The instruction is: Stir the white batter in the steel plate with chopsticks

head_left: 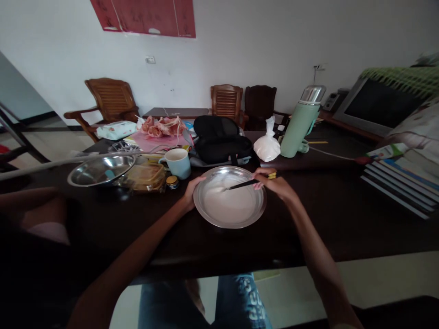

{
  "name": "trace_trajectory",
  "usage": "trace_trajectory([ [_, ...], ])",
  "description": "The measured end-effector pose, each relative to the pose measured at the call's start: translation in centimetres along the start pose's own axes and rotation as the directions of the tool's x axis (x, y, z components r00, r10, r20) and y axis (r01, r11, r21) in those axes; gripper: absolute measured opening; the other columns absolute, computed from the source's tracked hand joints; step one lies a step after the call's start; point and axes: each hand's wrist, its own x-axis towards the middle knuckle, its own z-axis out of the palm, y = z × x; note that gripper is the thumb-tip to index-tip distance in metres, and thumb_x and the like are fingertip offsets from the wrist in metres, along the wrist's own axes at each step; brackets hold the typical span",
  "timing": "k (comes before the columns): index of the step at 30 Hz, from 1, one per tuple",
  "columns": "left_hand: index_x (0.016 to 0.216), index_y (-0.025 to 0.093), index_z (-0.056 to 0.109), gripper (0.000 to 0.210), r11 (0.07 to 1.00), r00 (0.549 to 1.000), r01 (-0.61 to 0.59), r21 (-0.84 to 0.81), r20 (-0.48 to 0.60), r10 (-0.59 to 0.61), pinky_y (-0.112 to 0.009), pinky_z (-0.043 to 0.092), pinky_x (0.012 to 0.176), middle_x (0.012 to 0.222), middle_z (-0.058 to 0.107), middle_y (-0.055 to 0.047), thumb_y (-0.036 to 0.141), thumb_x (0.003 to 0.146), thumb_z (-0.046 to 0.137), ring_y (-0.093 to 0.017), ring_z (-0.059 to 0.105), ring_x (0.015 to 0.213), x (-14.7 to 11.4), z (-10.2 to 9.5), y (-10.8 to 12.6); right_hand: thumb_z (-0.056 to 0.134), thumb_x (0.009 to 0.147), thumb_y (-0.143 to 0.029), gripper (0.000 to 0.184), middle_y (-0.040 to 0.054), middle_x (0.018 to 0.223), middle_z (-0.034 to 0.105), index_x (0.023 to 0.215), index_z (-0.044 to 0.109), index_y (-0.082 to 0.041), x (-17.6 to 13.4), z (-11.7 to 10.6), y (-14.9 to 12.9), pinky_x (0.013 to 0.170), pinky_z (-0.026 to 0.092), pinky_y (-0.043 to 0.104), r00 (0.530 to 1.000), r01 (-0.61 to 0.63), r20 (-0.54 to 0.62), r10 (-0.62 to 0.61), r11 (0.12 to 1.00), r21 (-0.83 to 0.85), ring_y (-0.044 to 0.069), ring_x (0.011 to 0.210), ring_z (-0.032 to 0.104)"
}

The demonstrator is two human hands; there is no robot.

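A round stainless steel basin (230, 222) stands on the dark table in front of me, with a smooth whitish mixture (229, 205) in it. My left hand (192, 192) grips the basin's left rim. With my right hand (267, 180), above the right rim, I hold black chopsticks (240, 184) with yellow-gold ends. They slant down to the left, and their tips are in the mixture, beside a paler patch. Behind the basin lies a black case (219, 141). A knotted plastic bag of white powder (267, 148) stands behind my right hand.
At the left are a shiny metal bowl (99, 171), packaged food (146, 177), a small jar (172, 182) and a light blue mug (180, 164). A green thermos (298, 128) and stacked books (401, 183) stand right. Another person's arm (30, 203) rests at the left edge.
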Motion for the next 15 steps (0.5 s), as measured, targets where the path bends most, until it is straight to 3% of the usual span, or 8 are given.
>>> trace_trajectory([
  [2, 0.083, 0.014, 0.07, 0.02, 1.0, 1.0, 0.012, -0.002, -0.004, -0.012, -0.029, 0.048, 0.063, 0.065, 0.071, -0.003, 0.023, 0.076, 0.055, -0.018, 0.061, 0.057, 0.0, 0.0, 0.0, 0.063, 0.074, -0.035, 0.02, -0.0009, 0.049, 0.061, 0.064, 0.061, -0.018, -0.1, -1.1, 0.0, 0.043, 0.047, 0.024, 0.997, -0.035, -0.061, 0.036, 0.999, 0.02, 0.013, 0.043, 0.057],
  [5, 0.088, 0.015, 0.071, 0.021, 1.0, 1.0, 0.013, -0.004, -0.007, -0.013, -0.03, 0.048, 0.062, 0.066, 0.071, -0.003, 0.023, 0.076, 0.055, -0.019, 0.061, 0.056, -0.1, 0.1, 0.0, 0.065, 0.071, -0.035, 0.02, -0.0007, 0.048, 0.06, 0.062, 0.062, -0.017, -0.5, -1.4, -0.3, 0.041, 0.045, 0.022, 0.995, -0.089, 0.056, 0.085, 0.994, 0.059, 0.012, 0.043, 0.057],
  [8, 0.09, 0.016, 0.071, 0.023, 1.0, 1.0, 0.008, 0.005, 0.003, -0.008, -0.03, 0.048, 0.061, 0.061, 0.069, -0.002, 0.022, 0.078, 0.053, -0.019, 0.061, 0.055, -0.2, 0.1, 0.1, 0.065, 0.072, -0.035, 0.017, -0.0005, 0.053, 0.064, 0.066, 0.063, -0.018, -0.4, 0.3, -0.5, 0.048, 0.049, 0.024, 0.989, -0.062, 0.137, 0.055, 0.997, 0.046, 0.014, 0.05, 0.061],
  [10, 0.089, 0.017, 0.071, 0.023, 1.0, 1.0, 0.004, 0.009, -0.003, -0.004, -0.029, 0.048, 0.06, 0.06, 0.069, -0.001, 0.022, 0.079, 0.051, -0.019, 0.06, 0.054, -0.3, 0.2, 0.1, 0.064, 0.073, -0.034, 0.016, -0.0009, 0.054, 0.065, 0.066, 0.062, -0.019, -0.1, 0.8, -0.3, 0.05, 0.05, 0.024, 0.998, -0.033, 0.047, 0.032, 0.999, 0.021, 0.014, 0.051, 0.062],
  [13, 0.09, 0.015, 0.071, 0.024, 1.0, 1.0, 0.012, 0.002, -0.009, -0.012, -0.029, 0.049, 0.059, 0.063, 0.07, -0.002, 0.022, 0.08, 0.05, -0.019, 0.061, 0.056, -0.3, 0.2, 0.2, 0.062, 0.074, -0.033, 0.019, -0.0013, 0.049, 0.061, 0.061, 0.06, -0.019, 0.2, -0.3, 0.0, 0.044, 0.047, 0.023, 0.993, -0.04, -0.111, 0.043, 0.999, 0.032, 0.013, 0.044, 0.058],
  [15, 0.094, 0.014, 0.07, 0.025, 1.0, 1.0, 0.025, -0.009, 0.001, -0.025, -0.029, 0.049, 0.061, 0.066, 0.071, -0.002, 0.022, 0.08, 0.051, -0.02, 0.063, 0.058, -0.4, 0.2, 0.2, 0.062, 0.074, -0.033, 0.02, -0.0014, 0.046, 0.059, 0.06, 0.06, -0.018, 0.1, -1.2, 0.1, 0.04, 0.043, 0.022, 0.995, -0.06, -0.073, 0.064, 0.997, 0.052, 0.011, 0.04, 0.054],
])
